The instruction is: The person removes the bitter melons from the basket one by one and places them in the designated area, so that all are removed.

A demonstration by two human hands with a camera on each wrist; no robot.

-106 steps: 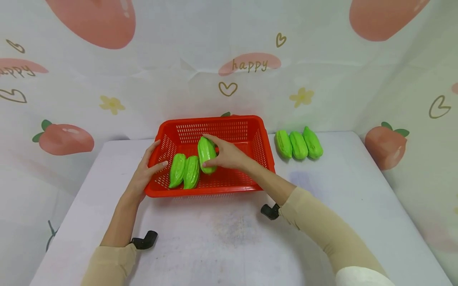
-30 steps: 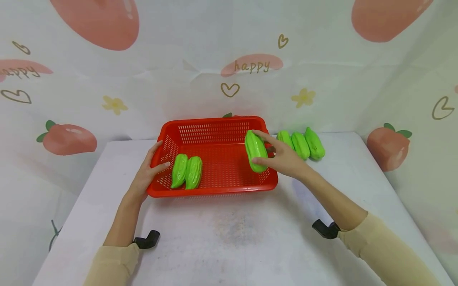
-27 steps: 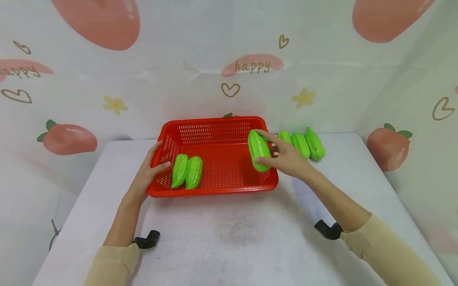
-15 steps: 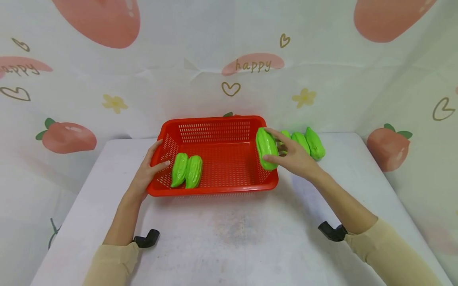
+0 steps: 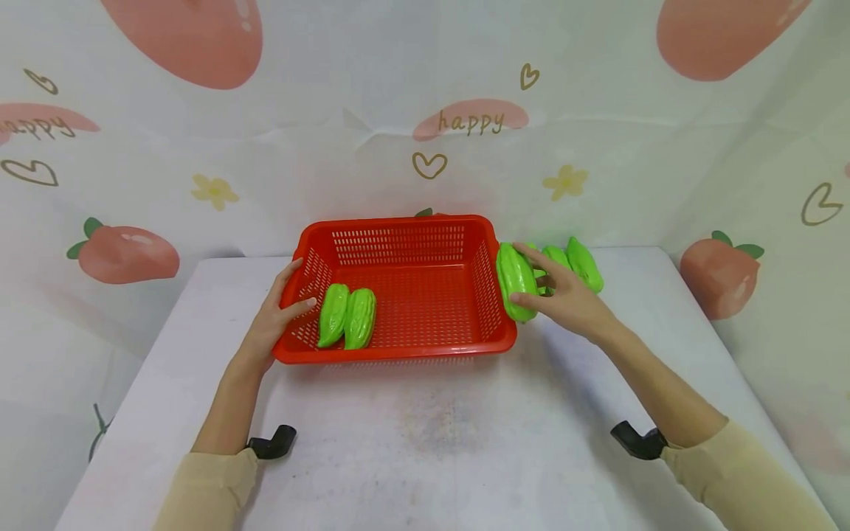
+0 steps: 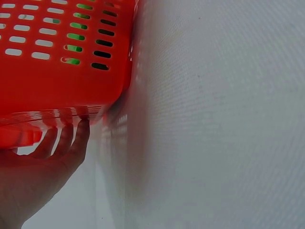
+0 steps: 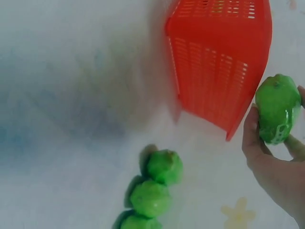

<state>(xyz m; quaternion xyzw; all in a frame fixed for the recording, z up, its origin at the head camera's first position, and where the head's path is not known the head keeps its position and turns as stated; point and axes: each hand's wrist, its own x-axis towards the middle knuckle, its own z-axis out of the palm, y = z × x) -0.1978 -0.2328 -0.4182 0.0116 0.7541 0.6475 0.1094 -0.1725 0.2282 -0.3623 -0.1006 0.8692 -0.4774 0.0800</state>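
My right hand (image 5: 572, 299) holds a glossy bright green, ridged bitter melon (image 5: 516, 282) between thumb and fingers. In the head view, this bitter melon overlaps the right rim of the red plastic basket (image 5: 425, 355); in the right wrist view, it is raised beside the basket's upper edge. At the basket's left end, my left hand (image 5: 268, 321) grips the rim, thumb over the inner side and fingers against the outer wall, as the left wrist view shows. Two more bitter melons (image 5: 359, 318) lie side by side in the basket's left front part.
Right of the basket, three bitter melons (image 7: 151, 198) lie in a row on the white table (image 5: 438, 457), partly hidden behind my right hand in the head view. A printed cloth backdrop (image 5: 372, 169) rises directly behind the table.
My right hand has lifted the bitter melon from beside the other two and carried it rightward across the basket to its right rim. The left hand stays on the basket.
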